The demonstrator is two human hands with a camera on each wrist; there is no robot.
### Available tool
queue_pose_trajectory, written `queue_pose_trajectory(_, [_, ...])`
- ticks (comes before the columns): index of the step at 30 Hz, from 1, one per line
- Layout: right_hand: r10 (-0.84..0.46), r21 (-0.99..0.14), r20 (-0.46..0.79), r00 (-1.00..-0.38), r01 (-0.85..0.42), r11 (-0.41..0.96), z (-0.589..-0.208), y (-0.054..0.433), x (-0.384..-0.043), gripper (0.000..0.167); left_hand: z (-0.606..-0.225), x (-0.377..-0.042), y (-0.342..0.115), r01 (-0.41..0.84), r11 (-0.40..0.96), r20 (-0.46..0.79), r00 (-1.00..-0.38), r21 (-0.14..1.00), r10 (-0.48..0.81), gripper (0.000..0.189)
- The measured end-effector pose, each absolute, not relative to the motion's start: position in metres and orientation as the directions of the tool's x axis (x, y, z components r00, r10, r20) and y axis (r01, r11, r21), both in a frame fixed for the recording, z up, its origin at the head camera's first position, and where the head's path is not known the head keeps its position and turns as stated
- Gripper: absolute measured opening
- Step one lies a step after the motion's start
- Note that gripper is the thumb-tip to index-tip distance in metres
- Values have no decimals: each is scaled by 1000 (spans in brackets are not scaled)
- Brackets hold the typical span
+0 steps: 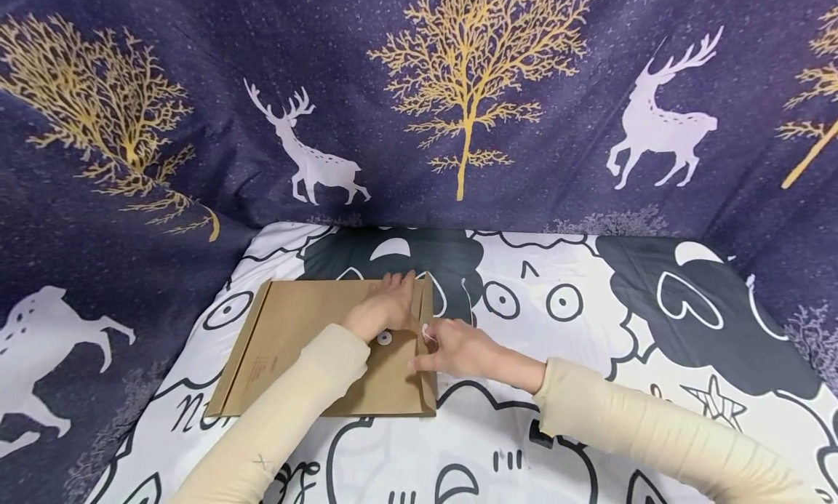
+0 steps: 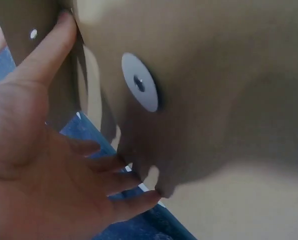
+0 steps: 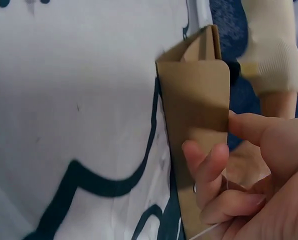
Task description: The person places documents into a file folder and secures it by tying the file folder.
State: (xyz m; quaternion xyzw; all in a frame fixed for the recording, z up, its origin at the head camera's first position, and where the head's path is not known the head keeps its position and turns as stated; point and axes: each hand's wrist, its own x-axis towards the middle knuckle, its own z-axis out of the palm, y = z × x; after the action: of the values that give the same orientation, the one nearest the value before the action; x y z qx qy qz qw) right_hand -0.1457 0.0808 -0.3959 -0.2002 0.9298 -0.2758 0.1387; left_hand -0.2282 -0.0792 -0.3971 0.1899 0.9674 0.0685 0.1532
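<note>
A brown kraft paper document envelope point(image 1: 314, 308) lies on the patterned cloth, its flap point(image 3: 196, 100) standing partly raised along the right side. A white round button point(image 1: 384, 338) sits on its face, near the flap. Over the upper right of the envelope, my left hand point(image 1: 389, 304) has its fingers extended, touching the edge; its thumb lies along the flap's crease in the left wrist view. My right hand point(image 1: 458, 348) grips the flap's edge between thumb and curled fingers. A thin white string point(image 3: 204, 232) runs from these fingers.
White cloth point(image 1: 524, 431) with black cartoon drawings covers the surface under the envelope. Behind it hangs a dark blue fabric point(image 1: 419, 162) with white deer and gold trees. A small black object point(image 1: 540, 435) shows beside the right sleeve.
</note>
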Motion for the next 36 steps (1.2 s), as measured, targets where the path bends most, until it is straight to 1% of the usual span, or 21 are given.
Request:
queue_pose_trajectory(2, [-428,-512,-133,-894,-308,802,-397,78,-142,43,-397,-233,-77,346,922,-268,-884,175,382,97])
queue_pose_trajectory(5, [-402,-471,-135,-906,-298,830,-398,75,-137,52,-398,-240,-75,344,929,-249,-895,137,369,82])
queue_pose_trajectory(9, [-394,-438,-134,-909,-302,847,-400,73,-131,58,-400,-251,-74,334,933,-214,-910,132,356,72])
queue_pose_trajectory(12, [-404,-421,-127,-906,-319,849,-401,71,-127,57,-401,-257,-75,329,933,-194,-915,145,353,72])
queue_pose_trajectory(16, [-398,-406,-124,-909,-319,856,-400,68,-125,54,-402,-263,-76,325,934,-197,-916,149,350,75])
queue_pose_trajectory(20, [-384,-392,-136,-913,-307,867,-400,67,-125,60,-401,-269,-76,295,942,-237,-915,162,327,72])
queue_pose_trajectory(23, [-382,-380,-132,-915,-309,872,-402,66,-124,65,-400,-275,-77,270,949,-273,-912,161,305,65])
queue_pose_trajectory(27, [-387,-372,-99,-917,-327,869,-403,66,-124,64,-398,-281,-77,250,952,-301,-907,177,294,51])
queue_pose_trajectory(31, [-394,-384,-102,-913,-329,863,-403,67,-123,60,-398,-289,-79,284,934,-288,-896,217,339,24])
queue_pose_trajectory(33, [-398,-389,-116,-910,-327,861,-404,67,-123,58,-398,-292,-81,317,918,-276,-884,237,377,18])
queue_pose_trajectory(36, [-404,-393,-132,-905,-326,860,-403,67,-123,59,-397,-297,-83,346,895,-282,-861,283,422,15])
